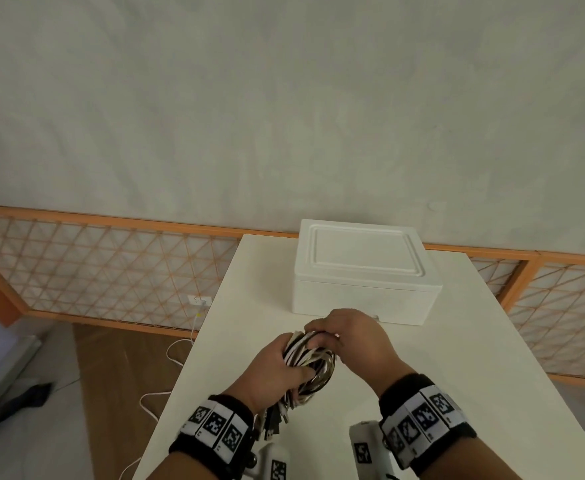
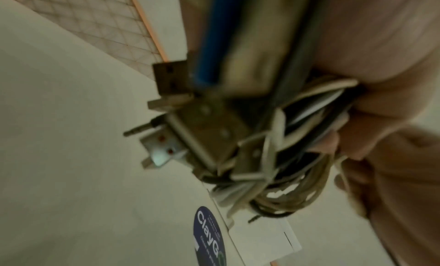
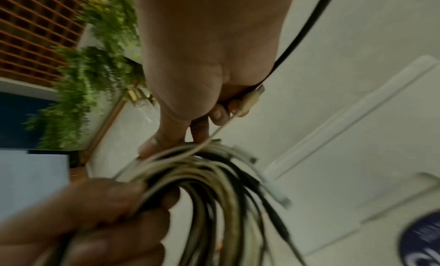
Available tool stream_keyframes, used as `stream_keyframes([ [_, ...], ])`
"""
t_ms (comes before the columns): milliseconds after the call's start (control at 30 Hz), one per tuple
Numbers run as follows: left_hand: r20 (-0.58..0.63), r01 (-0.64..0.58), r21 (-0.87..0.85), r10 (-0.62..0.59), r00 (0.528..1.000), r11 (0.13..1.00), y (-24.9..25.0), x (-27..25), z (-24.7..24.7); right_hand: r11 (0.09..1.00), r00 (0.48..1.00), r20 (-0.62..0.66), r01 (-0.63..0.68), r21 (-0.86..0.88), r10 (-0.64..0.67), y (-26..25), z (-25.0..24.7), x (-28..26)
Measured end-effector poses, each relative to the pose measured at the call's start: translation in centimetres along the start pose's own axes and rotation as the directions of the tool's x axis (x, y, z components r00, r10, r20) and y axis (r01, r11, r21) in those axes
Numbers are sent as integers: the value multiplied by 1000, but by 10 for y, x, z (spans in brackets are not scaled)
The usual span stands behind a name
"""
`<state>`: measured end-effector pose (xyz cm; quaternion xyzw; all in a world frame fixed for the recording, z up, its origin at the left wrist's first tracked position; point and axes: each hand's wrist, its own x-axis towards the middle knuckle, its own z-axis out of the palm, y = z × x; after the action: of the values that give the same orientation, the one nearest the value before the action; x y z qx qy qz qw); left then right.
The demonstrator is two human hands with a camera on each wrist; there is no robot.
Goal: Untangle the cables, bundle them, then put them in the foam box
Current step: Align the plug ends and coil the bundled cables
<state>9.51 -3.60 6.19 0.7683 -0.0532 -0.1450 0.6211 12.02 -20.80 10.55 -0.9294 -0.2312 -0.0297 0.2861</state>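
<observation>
Both hands hold one bundle of white and black cables just above the white table, in front of the foam box, whose lid is on. My left hand grips the coil from the left, and several USB plugs and an audio jack stick out below its wrist. My right hand curls over the top of the coil. In the right wrist view it pinches a thin white cable end above the loops.
The foam box carries a round blue sticker on its side. An orange lattice fence runs behind the table. A wall socket feeds a white cord lying on the floor to the left. The table's left edge is near my left wrist.
</observation>
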Motion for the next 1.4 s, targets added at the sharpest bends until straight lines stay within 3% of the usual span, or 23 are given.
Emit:
stream_keyframes([
  [100, 50, 22, -72, -19, 999, 997, 2, -3, 1, 993, 997, -81, -9, 119, 19, 14, 13, -5],
  [267, 101, 26, -257, 0, 995, 966, 1, -3, 1, 995, 977, -189, 91, -35, -96, 21, 24, -5],
  [500, 36, -69, -556, 107, 994, 828, -9, 3, -8, 940, 960, -235, -68, 335, 153, 34, 28, -9],
  [600, -31, -70, -626, 64, 997, 777, -12, 5, -18, 888, 955, -115, -206, 412, 275, 42, 31, -17],
  [733, -72, -35, -684, -19, 997, 728, -14, 9, -18, 908, 958, -86, -229, 350, 275, 31, 42, -20],
  [900, -129, -1, -827, -189, 973, 562, -14, 17, -20, 893, 955, -24, -267, 363, 296, 23, 48, -28],
  [1033, -132, -6, -901, -261, 956, 433, -10, 15, -23, 747, 957, 196, -291, 597, 215, 10, 40, -32],
  [1100, -152, -19, -915, -302, 941, 402, -11, 15, -22, 862, 967, 229, -208, 463, 110, 6, 36, -28],
  [1167, -168, -32, -921, -320, 932, 389, -13, 16, -20, 987, 987, 158, -25, 156, 0, 0, 34, -22],
  [1267, -152, -17, -921, -320, 935, 390, -11, 16, -18, 979, 979, -17, 204, -27, -204, -7, 34, -17],
  [1400, -113, 10, -926, -301, 947, 378, -5, 13, -19, 934, 936, -24, 349, -78, -352, -10, 34, -13],
])
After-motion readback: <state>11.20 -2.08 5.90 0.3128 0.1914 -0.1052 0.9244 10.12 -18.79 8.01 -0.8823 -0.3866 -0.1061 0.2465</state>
